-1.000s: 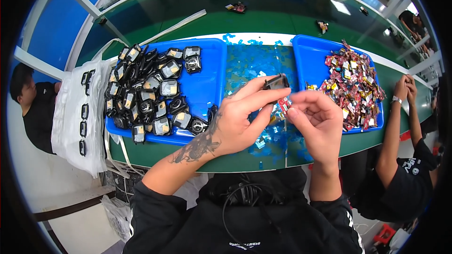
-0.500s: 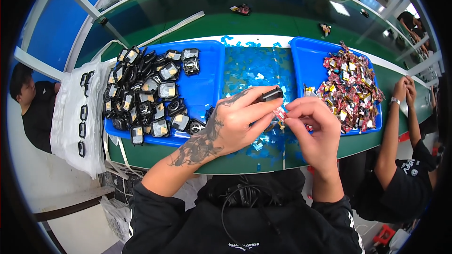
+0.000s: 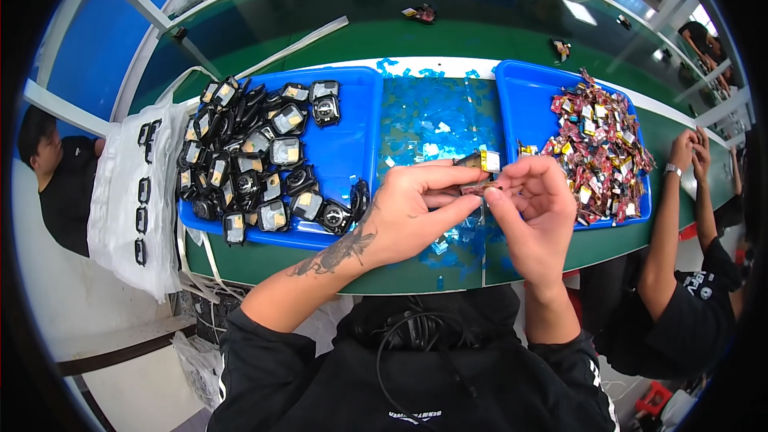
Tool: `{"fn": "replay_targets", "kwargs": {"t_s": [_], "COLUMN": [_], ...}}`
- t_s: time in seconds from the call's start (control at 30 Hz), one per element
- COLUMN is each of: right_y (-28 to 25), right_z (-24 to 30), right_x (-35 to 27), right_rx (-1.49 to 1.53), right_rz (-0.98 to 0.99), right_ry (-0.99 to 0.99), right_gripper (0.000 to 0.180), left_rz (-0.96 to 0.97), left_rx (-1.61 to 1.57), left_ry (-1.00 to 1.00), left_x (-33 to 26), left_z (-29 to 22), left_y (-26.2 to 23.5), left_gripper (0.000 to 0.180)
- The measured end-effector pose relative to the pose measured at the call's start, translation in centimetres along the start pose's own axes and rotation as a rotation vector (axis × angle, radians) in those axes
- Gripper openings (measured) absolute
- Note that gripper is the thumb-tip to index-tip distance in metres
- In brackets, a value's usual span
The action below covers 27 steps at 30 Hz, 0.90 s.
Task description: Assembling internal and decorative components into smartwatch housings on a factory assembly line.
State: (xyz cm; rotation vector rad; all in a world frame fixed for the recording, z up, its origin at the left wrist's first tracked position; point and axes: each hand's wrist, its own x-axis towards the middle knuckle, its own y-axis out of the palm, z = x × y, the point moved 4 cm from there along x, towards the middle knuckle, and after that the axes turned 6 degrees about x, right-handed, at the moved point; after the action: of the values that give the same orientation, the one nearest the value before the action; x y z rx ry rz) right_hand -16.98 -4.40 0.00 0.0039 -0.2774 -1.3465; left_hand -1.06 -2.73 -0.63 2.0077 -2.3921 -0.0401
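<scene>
Both my hands are up over the green table point(image 3: 336, 40), meeting just past its near edge at the 6 o'clock side of the patch of blue film scraps point(image 3: 436, 124).

Left hand point(image 3: 404, 216): fingers curled, thumb and forefinger pinching a small dark component point(image 3: 478, 164) with a pale yellow tab on top. The part sits at the hand's 2 o'clock, raised off the table, right between the two hands.

Right hand point(image 3: 536, 212): fingers bunched, tips pinched together on a thin reddish strip at the same part's lower edge. Can't tell if the strip is attached or loose. The fingertips of the two hands are touching or nearly so.

Left blue tray point(image 3: 352, 140) at 10 o'clock from the hands: a pile of black square modules point(image 3: 256, 160), many with shiny faces, fills its left half. One module lies just beside my left wrist.

Right blue tray point(image 3: 528, 92) at 2 o'clock: a heap of small red-and-yellow wrapped pieces point(image 3: 596, 148).

White plastic bag point(image 3: 132, 192) hangs off the table's left end at 9 o'clock, a column of black parts on it.

Another person's forearms point(image 3: 680, 208) at 3 o'clock, hands clasped at the table edge. A second person in black sits at far left.
</scene>
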Motion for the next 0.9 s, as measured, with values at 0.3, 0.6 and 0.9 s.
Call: {"fn": "replay_targets", "kwargs": {"t_s": [0.3, 0.6, 0.9], "right_y": [0.3, -0.3, 1.4], "right_z": [0.0, -0.2, -0.6], "right_x": [0.3, 0.4, 0.5], "right_rx": [-0.096, -0.199, -0.346], "right_rz": [-0.010, -0.043, -0.029], "right_ry": [0.002, 0.001, -0.038], "right_gripper": [0.033, 0.036, 0.047], "left_rz": [-0.010, -0.007, -0.036], "left_rx": [-0.112, -0.102, -0.147], "left_ry": [0.008, 0.021, 0.038], "left_x": [-0.2, 0.1, 0.0], "left_z": [0.9, -0.2, 0.5], "left_y": [-0.2, 0.1, -0.2], "left_gripper": [0.044, 0.049, 0.053]}}
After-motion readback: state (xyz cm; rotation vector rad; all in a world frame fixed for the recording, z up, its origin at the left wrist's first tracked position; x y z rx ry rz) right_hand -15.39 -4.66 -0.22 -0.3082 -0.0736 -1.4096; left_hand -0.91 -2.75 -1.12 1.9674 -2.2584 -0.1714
